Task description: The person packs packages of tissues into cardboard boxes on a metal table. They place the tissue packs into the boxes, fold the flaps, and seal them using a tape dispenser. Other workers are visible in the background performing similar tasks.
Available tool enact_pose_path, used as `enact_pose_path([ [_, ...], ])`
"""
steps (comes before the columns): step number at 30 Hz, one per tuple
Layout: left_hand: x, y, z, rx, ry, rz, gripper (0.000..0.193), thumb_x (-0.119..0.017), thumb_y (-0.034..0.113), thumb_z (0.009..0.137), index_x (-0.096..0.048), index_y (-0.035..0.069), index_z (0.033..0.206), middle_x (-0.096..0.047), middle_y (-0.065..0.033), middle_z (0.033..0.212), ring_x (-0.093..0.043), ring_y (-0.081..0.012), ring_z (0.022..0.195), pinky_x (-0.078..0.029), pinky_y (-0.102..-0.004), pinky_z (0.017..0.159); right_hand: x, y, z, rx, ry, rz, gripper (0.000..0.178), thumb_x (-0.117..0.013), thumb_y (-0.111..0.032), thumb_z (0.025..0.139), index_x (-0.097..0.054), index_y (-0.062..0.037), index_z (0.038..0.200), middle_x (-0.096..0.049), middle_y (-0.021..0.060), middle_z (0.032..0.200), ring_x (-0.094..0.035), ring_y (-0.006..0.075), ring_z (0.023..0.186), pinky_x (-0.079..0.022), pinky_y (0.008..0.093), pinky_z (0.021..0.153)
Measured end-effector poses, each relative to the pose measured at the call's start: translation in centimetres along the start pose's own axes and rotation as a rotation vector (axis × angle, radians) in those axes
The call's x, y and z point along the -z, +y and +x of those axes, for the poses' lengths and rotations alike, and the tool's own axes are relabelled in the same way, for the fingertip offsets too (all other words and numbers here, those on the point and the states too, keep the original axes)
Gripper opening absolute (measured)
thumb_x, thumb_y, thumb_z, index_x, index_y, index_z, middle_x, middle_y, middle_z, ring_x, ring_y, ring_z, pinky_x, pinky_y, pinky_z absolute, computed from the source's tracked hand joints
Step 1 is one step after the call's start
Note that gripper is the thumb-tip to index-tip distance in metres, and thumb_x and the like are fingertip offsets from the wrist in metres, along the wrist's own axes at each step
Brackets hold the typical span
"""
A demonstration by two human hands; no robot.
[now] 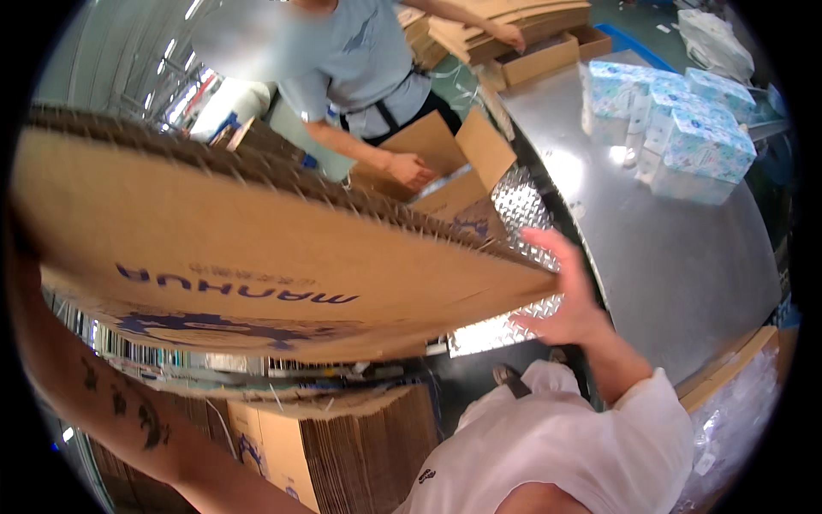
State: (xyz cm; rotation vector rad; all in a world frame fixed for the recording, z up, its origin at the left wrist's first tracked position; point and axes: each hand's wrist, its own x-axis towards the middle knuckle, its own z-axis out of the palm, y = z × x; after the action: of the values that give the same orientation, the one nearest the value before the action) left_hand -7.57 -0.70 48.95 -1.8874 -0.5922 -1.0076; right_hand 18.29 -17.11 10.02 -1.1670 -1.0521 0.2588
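Observation:
A large flattened cardboard carton (257, 248), brown with blue print, spans the view in front of me, its corrugated edge uppermost. My left arm reaches along its left end, where my left hand (22, 244) grips it in dark shadow; those fingers are mostly hidden. At the opposite end, my right hand (572, 295) cups the carton's corner, fingers above and thumb below. Beyond the carton, a co-worker's hand (411, 171) reaches into an open cardboard box (471, 184) with raised flaps.
A metal table (676, 257) on the right bears several blue-and-white plastic-wrapped packs (702, 146). A stack of flattened cartons (368, 445) stands below left. The co-worker (360, 60) is across from me, near more cardboard (514, 21). Clear plastic (736, 437) lies at lower right.

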Motion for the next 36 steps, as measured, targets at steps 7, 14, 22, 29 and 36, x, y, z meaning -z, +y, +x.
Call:
enact_pose_path([
  [7,-8.2,2.0,-0.7,1.083,0.158,-0.962,0.059,-0.061,0.061,0.077,-0.058,0.002,0.075,-0.055,-0.0064,0.069,-0.056,-0.0168,0.062,-0.048,-0.0316,0.059,11.1,-10.6,2.1,0.337,0.180,-0.788,0.039,-0.083,-0.026,0.054,-0.057,-0.0057,0.075,-0.055,0.0052,0.062,-0.053,0.0226,0.055,-0.037,0.0313,0.053],
  [14,-17.1,8.5,-27.8,0.670,-0.057,-0.653,0.051,-0.055,0.032,0.090,-0.040,-0.001,0.126,-0.049,-0.0156,0.116,-0.048,-0.0304,0.108,-0.036,-0.0441,0.094,10.1,-6.4,2.9,0.418,0.098,-0.957,0.035,-0.081,-0.018,0.048,-0.055,-0.0070,0.070,-0.051,0.0040,0.060,-0.048,0.0231,0.052,-0.030,0.0325,0.050],
  [22,-8.2,8.6,-17.1,-0.120,0.109,-0.272,0.094,-0.068,0.054,0.073,-0.020,0.013,0.143,-0.022,-0.0200,0.145,-0.020,-0.0391,0.134,-0.010,-0.0564,0.108,10.1,-14.5,4.1,0.472,0.021,-1.081,0.035,-0.079,-0.020,0.050,-0.053,-0.0050,0.068,-0.046,0.0057,0.057,-0.042,0.0246,0.049,-0.030,0.0334,0.049],
  [29,-11.9,6.1,-15.4,-0.070,-0.410,-0.753,0.036,-0.079,0.015,0.059,-0.057,0.005,0.085,-0.055,-0.0087,0.077,-0.055,-0.0299,0.074,-0.046,-0.0402,0.071,5.6,-14.7,5.7,0.519,-0.129,-1.160,0.035,-0.077,-0.025,0.052,-0.053,-0.0058,0.069,-0.046,0.0029,0.060,-0.043,0.0217,0.052,-0.031,0.0326,0.051],
  [36,-21.9,9.6,-27.6,-0.071,-0.793,-0.825,0.027,-0.075,0.017,0.066,-0.052,0.005,0.073,-0.058,-0.0118,0.070,-0.059,-0.0321,0.066,-0.046,-0.0410,0.057,2.1,1.0,3.2,0.431,-0.303,-1.102,0.027,-0.073,-0.023,0.062,-0.055,-0.0083,0.075,-0.046,0.0013,0.065,-0.049,0.0179,0.063,-0.036,0.0323,0.061],
])
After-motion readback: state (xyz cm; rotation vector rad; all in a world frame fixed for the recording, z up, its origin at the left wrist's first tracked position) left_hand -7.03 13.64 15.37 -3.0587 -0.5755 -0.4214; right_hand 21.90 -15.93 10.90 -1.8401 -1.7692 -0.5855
